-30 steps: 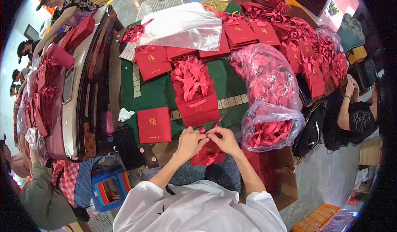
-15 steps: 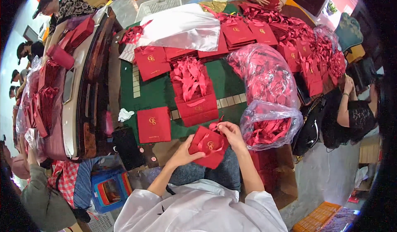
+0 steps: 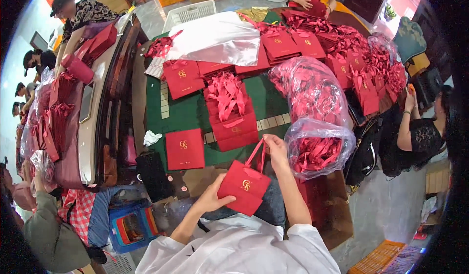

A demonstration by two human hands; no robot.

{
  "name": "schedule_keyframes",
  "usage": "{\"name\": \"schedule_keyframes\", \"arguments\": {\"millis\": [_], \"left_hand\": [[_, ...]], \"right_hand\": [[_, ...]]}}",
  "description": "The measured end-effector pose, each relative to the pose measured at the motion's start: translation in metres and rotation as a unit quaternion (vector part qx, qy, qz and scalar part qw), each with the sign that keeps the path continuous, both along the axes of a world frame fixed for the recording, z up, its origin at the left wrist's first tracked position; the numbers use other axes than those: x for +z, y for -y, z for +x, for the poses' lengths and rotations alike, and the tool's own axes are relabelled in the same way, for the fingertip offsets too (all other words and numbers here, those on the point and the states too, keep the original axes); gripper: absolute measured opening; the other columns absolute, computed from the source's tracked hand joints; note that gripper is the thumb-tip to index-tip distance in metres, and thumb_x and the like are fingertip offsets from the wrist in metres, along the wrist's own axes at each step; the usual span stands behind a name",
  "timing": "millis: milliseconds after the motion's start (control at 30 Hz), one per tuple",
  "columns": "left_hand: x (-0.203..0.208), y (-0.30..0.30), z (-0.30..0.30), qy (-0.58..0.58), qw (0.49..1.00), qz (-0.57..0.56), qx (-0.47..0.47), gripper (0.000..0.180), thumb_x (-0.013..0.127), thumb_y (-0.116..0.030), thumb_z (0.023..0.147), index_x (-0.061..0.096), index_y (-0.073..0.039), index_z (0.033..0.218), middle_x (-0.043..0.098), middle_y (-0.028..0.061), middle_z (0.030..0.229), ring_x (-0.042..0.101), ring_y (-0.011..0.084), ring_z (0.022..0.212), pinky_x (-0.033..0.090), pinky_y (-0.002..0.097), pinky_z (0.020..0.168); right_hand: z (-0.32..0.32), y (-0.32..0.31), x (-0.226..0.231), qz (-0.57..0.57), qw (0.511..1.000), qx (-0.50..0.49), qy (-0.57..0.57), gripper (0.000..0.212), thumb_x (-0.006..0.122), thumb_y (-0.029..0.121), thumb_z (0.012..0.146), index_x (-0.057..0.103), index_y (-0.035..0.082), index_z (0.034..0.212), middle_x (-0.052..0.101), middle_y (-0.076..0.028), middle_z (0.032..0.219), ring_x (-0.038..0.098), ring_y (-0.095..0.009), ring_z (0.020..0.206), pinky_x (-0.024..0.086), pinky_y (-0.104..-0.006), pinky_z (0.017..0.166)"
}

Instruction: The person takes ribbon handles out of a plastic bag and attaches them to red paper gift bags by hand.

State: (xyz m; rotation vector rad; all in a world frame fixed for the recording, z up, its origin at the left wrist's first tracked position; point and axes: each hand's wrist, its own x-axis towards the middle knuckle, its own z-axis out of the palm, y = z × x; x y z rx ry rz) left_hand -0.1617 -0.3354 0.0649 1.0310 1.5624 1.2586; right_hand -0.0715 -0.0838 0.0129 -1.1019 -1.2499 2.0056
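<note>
A small red paper gift bag (image 3: 244,187) with a gold emblem is held above my lap, slightly tilted. My left hand (image 3: 216,196) grips its left side, thumb across the front. My right hand (image 3: 275,151) pinches the top of its red ribbon handle (image 3: 255,153), drawn up into a loop above the bag. Beyond my hands a flat red bag (image 3: 184,149) lies on the green table (image 3: 273,98). Beside it, a stack of red bags (image 3: 235,133) has a heap of loose ribbon handles (image 3: 225,95) on top.
A clear plastic sack (image 3: 320,142) full of red ribboned bags lies at the table's right. A white plastic sheet (image 3: 212,39) covers bags at the back. An open cardboard box (image 3: 339,210) stands right of my legs. Co-workers (image 3: 422,137) sit or stand around.
My right hand has moved up, pulling the ribbon from across the bag's front into an upright loop. The bag's front now faces up uncovered, and my left hand still holds its side.
</note>
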Motion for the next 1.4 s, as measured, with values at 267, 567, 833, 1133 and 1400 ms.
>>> {"name": "schedule_keyframes", "arguments": {"millis": [267, 567, 833, 1133, 1400], "left_hand": [[0.021, -0.006, -0.007, 0.003, 0.996, 0.037, 0.077, 0.067, 0.071, -0.009, 0.084, 0.035, 0.0, 0.14, 0.047, 0.0104, 0.135, 0.042, 0.0174, 0.127, 0.032, 0.032, 0.108], [0.048, -0.079, -0.055, 0.001, 0.952, 0.203, 0.23, 0.055, 0.063, -0.001, 0.087, 0.037, 0.001, 0.134, 0.051, 0.0101, 0.128, 0.048, 0.0176, 0.119, 0.037, 0.0323, 0.104], [-0.059, -0.08, -0.036, -0.192, 0.915, 0.053, 0.352, 0.066, 0.073, -0.015, 0.083, 0.034, 0.005, 0.133, 0.052, 0.02, 0.122, 0.052, 0.0284, 0.114, 0.038, 0.0394, 0.101], [-0.096, -0.116, -0.047, -0.308, 0.879, -0.004, 0.364, 0.074, 0.066, -0.021, 0.084, 0.028, 0.011, 0.138, 0.046, 0.0336, 0.119, 0.044, 0.0475, 0.109, 0.036, 0.0505, 0.097], [-0.097, -0.13, -0.054, -0.279, 0.894, -0.014, 0.349, 0.077, 0.066, -0.021, 0.085, 0.023, 0.013, 0.14, 0.039, 0.032, 0.123, 0.041, 0.0457, 0.113, 0.034, 0.0479, 0.1]], "right_hand": [[0.001, 0.003, 0.005, -0.056, 0.997, 0.001, -0.05, 0.025, 0.059, 0.022, 0.096, 0.064, 0.004, 0.112, 0.067, 0.001, 0.09, 0.06, -0.007, 0.072, 0.048, -0.0225, 0.066], [0.011, 0.024, 0.003, 0.034, 0.998, 0.037, -0.033, 0.034, 0.046, 0.028, 0.102, 0.057, 0.003, 0.123, 0.064, -0.003, 0.101, 0.06, -0.009, 0.085, 0.049, -0.0225, 0.072], [-0.003, 0.047, -0.009, 0.448, 0.884, 0.047, 0.125, 0.073, 0.066, 0.025, 0.088, 0.028, -0.009, 0.141, 0.041, -0.03, 0.134, 0.041, -0.043, 0.125, 0.033, -0.0458, 0.106], [-0.042, 0.04, -0.023, 0.502, 0.836, 0.051, 0.215, 0.079, 0.064, 0.026, 0.087, 0.02, -0.008, 0.144, 0.039, -0.031, 0.135, 0.039, -0.046, 0.123, 0.032, -0.0525, 0.101], [-0.054, 0.015, -0.032, 0.467, 0.858, 0.029, 0.213, 0.085, 0.066, 0.03, 0.087, 0.018, -0.008, 0.146, 0.039, -0.032, 0.134, 0.039, -0.045, 0.124, 0.03, -0.0507, 0.104]]}}
